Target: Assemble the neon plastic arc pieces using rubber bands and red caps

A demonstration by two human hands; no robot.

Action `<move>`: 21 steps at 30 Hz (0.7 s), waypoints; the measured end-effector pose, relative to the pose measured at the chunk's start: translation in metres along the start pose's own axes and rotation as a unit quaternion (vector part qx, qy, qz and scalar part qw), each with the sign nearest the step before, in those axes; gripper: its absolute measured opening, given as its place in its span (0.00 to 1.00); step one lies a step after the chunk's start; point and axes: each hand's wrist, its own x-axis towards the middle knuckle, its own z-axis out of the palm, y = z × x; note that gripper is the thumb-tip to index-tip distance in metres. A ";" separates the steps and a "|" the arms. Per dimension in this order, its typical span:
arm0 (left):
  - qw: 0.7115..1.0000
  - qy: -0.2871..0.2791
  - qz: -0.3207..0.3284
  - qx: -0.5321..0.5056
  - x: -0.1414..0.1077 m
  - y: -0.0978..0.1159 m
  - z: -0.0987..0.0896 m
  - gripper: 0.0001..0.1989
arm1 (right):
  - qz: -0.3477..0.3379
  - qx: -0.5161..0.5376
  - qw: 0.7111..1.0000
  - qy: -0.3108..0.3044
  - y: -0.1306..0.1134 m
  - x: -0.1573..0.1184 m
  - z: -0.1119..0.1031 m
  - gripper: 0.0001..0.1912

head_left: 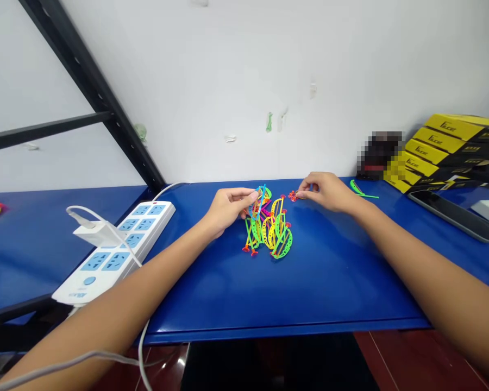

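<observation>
My left hand (pixel 228 209) is closed in a pinch on a light-blue plastic toy bow (pixel 259 202), held at the back of a loose pile. That pile of toy bows and arrows (pixel 269 231) is mostly green and yellow, with some pink and orange; red suction cups (pixel 254 252) tip several arrows. To the right of the pile, my right hand (pixel 324 190) has thumb and fingers pressed together at a small cluster of red suction-cup tips (pixel 293 196). Its fingertips partly cover the cluster.
A green toy bow (pixel 356 188) lies apart at the back right. Beyond it are stacked yellow-black boxes (pixel 436 146) and a dark phone (pixel 456 214). A white power strip (pixel 118 250) with a plugged charger and cables lies left, beside a black rack post (pixel 101 98). A white wall backs the blue table (pixel 309 293).
</observation>
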 end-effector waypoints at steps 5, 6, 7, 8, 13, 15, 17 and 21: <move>1.000 -0.004 0.010 0.015 0.001 -0.001 -0.001 0.29 | 0.028 0.032 0.998 -0.042 0.004 0.000 0.003 0.11; 1.000 -0.007 0.012 0.020 0.001 -0.001 -0.001 0.29 | 0.024 0.038 0.998 -0.046 0.004 -0.001 0.004 0.11; 1.000 -0.010 0.013 0.023 0.001 -0.001 0.000 0.29 | 0.019 0.042 0.998 -0.048 0.004 -0.001 0.006 0.10; 0.999 -0.014 0.015 0.025 0.001 -0.002 0.000 0.30 | 0.015 0.045 0.998 -0.048 0.005 -0.001 0.008 0.10; 0.998 -0.030 0.027 0.037 0.000 -0.002 0.002 0.29 | 0.006 0.033 0.999 -0.031 0.004 -0.001 0.012 0.07; 0.998 -0.034 0.031 0.045 -0.001 -0.001 0.003 0.27 | -0.003 0.019 1.000 -0.009 0.001 -0.001 0.010 0.07; 0.997 -0.034 0.036 0.051 -0.002 0.000 0.004 0.25 | -0.017 0.013 0.999 0.030 -0.006 -0.002 0.008 0.08; 0.996 -0.039 0.050 0.055 -0.006 0.003 0.006 0.22 | -0.020 0.116 0.989 0.084 -0.036 -0.004 0.016 0.10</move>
